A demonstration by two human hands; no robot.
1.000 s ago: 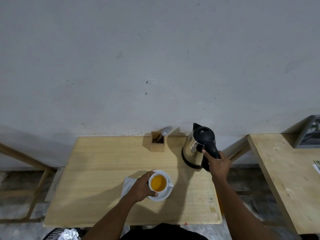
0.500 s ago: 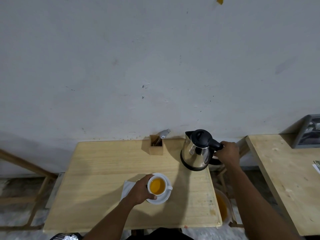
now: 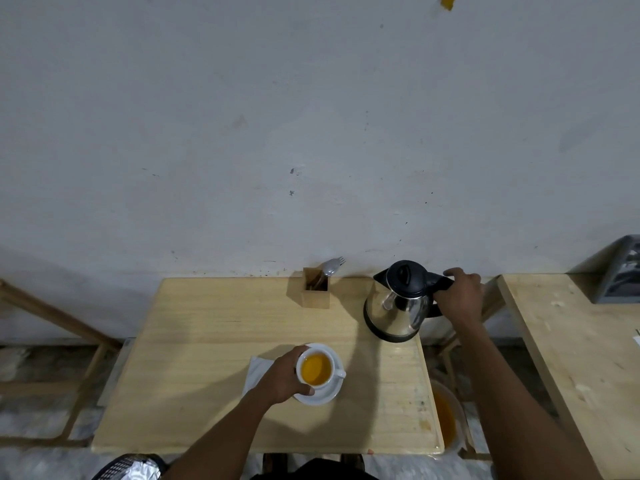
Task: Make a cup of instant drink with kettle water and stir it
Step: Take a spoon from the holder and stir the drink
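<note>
A white cup [image 3: 317,369] full of orange drink stands on a white saucer [image 3: 323,394] near the front middle of the wooden table [image 3: 207,341]. My left hand [image 3: 282,377] wraps the cup's left side. A steel kettle [image 3: 396,306] with a black lid stands upright at the table's back right corner. My right hand [image 3: 459,294] is on its black handle, with the index finger lifted. A wooden holder [image 3: 316,293] at the back holds a spoon and fork [image 3: 331,266].
A white napkin [image 3: 257,370] lies under my left wrist, left of the saucer. A bucket of orange liquid [image 3: 446,422] sits on the floor past the table's right edge. A second wooden table [image 3: 571,358] stands to the right, carrying a dark box [image 3: 621,271].
My right hand carried the kettle back and to the right and set it upright at the table's back right corner. My left hand stayed on the cup.
</note>
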